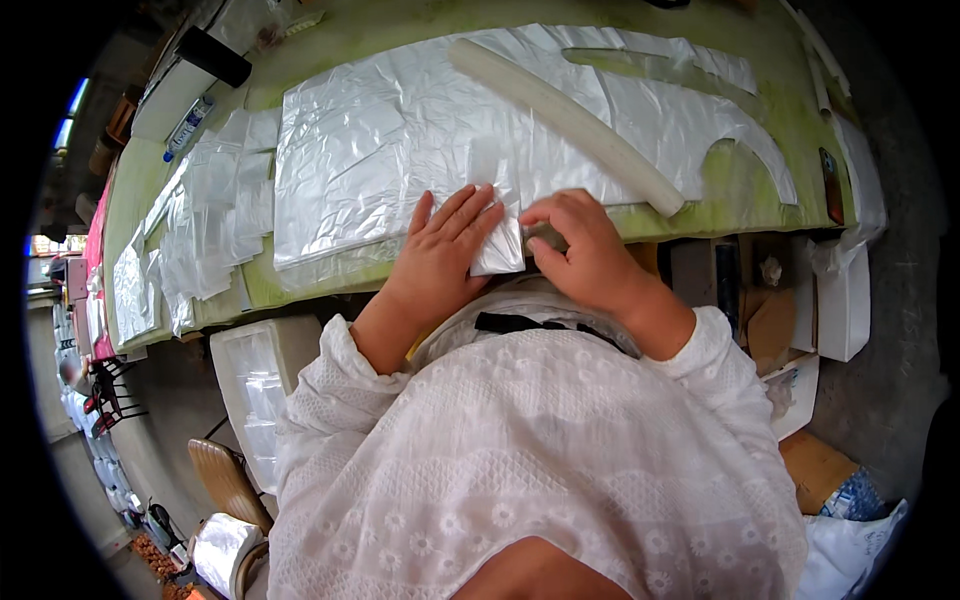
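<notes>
My left hand [440,245] lies flat with spread fingers on a small folded piece of clear plastic film [500,258], which looks like a bag, by the table's near edge. Just right of it, my right hand [592,252] has loosely curled fingers, with thumb and forefinger apart and nothing visible between them. Beneath and beyond lies a large stack of shiny clear plastic bags [350,150], flat on the table. Across the stack, a long whitish tube [570,120] rests diagonally. Curved handle-like cut-outs show at the stack's right end.
Smaller plastic bags [215,230] lie in overlapping piles on the green-covered table [670,222] at left. A black roll [213,57] and a blue-white tube [188,128] lie behind them. A phone [831,185] sits far right. Below are a white box [245,370] and a chair [228,480].
</notes>
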### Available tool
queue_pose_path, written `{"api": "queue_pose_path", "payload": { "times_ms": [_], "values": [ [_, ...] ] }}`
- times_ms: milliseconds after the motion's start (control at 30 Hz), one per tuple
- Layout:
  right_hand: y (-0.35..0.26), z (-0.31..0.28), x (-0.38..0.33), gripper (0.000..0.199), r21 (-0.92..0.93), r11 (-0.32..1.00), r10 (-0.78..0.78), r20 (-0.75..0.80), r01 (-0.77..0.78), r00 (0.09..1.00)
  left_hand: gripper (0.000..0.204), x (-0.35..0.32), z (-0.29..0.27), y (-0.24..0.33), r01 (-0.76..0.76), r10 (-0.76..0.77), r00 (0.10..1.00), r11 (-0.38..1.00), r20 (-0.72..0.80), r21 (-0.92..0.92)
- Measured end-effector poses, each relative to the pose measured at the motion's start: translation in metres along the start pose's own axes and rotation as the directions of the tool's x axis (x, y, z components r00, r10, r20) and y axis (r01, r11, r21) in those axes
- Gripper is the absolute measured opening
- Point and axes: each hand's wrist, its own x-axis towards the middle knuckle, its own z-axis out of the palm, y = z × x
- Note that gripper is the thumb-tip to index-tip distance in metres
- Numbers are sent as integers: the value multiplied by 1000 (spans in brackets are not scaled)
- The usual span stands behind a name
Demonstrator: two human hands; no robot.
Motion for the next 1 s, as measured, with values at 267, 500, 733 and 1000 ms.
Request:
{"api": "queue_pose_path", "payload": {
  "times_ms": [267,500,733,1000],
  "values": [
    [31,1,24,30,-161,976,-133,100,148,986,43,12,3,-19,58,-84,986,983,-143,-175],
    [42,18,42,12,-313,950,6,-6,-8,1000,12,24,16,-21,167,-207,906,976,-370,-138],
    [38,31,47,20,-478,876,23,-88,-63,996,15,37,19,-26,288,-282,891,957,-354,-38],
    [32,27,51,16,-499,859,127,-11,-116,992,49,41,20,-20,139,-116,958,988,-264,69]
  ]
}}
